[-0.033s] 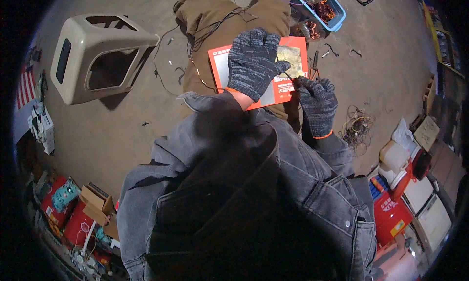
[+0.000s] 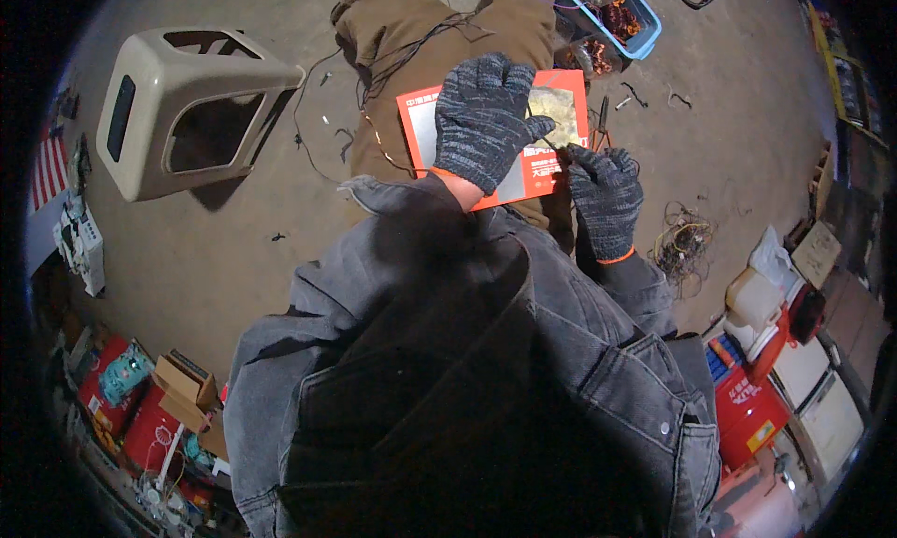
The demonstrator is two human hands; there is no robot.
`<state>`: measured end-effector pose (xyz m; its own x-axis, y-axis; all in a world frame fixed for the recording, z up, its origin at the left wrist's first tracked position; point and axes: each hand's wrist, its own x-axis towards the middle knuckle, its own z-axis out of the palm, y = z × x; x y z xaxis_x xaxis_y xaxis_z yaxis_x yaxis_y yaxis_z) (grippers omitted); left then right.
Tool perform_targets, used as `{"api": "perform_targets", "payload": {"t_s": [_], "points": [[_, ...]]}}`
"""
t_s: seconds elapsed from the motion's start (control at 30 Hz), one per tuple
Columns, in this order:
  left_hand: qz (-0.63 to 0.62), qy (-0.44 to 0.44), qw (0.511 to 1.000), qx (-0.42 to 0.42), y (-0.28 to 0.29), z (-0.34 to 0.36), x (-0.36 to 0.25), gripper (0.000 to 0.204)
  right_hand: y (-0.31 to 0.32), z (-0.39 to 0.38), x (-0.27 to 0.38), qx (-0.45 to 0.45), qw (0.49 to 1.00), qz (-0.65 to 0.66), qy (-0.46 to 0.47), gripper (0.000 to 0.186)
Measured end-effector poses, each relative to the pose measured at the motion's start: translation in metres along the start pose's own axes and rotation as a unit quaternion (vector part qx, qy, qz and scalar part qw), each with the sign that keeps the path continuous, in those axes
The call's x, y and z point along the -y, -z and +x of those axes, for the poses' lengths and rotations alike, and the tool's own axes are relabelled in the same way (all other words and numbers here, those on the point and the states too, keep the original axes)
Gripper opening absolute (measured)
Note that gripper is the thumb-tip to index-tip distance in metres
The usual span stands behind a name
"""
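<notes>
A red, grey and yellow printed board or flat box (image 2: 564, 187) lies across my lap on brown trousers. My left hand (image 2: 483, 117), in a dark grey knit glove with an orange cuff, rests flat on it with the thumb out to the right. A thin dark wire (image 2: 551, 144) shows between that thumb and my right hand (image 2: 607, 197), gloved alike. The right fingers are pinched on the wire's end at the board's right edge. A bare copper-coloured stretch of wire (image 2: 378, 138) runs in from the left toward my left wrist; whether it is the same wire is hidden.
Hand tool handles (image 2: 604, 117) lie just right of the board. A blue plastic tub (image 2: 651, 33) holds copper scraps. A wire tangle (image 2: 684, 243) sits on the floor at right, a beige plastic housing (image 2: 140, 127) at left. Red drums (image 2: 747, 416) stand at lower right.
My right hand has shifted very slightly left and up toward the board. My left hand has stayed nearly in place.
</notes>
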<state>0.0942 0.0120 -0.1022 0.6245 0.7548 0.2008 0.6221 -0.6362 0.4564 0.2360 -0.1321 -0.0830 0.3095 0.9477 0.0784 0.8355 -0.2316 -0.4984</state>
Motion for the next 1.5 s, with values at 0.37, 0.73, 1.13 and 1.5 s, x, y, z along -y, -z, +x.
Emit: {"api": "perform_targets", "payload": {"t_s": [0.37, 0.73, 1.13, 1.5], "points": [[-0.014, -0.002, 1.000, 0.011, -0.002, -0.001, 0.003, 0.063, -0.008, 0.005, 0.004, 0.012, 0.999, 0.021, 0.022, 0.024], [0.004, -0.012, 0.999, -0.039, -0.006, 0.000, 0.002, 0.056, -0.010, 0.000, 0.003, 0.032, 0.999, -0.019, 0.017, 0.026], [-0.015, 0.003, 1.000, -0.015, -0.003, -0.001, 0.002, 0.059, -0.011, -0.004, -0.005, 0.010, 0.998, -0.018, 0.052, 0.028], [-0.027, 0.016, 0.999, 0.002, -0.001, 0.001, 0.000, 0.060, -0.013, -0.001, -0.002, 0.016, 1.000, -0.015, 0.020, 0.028]]}}
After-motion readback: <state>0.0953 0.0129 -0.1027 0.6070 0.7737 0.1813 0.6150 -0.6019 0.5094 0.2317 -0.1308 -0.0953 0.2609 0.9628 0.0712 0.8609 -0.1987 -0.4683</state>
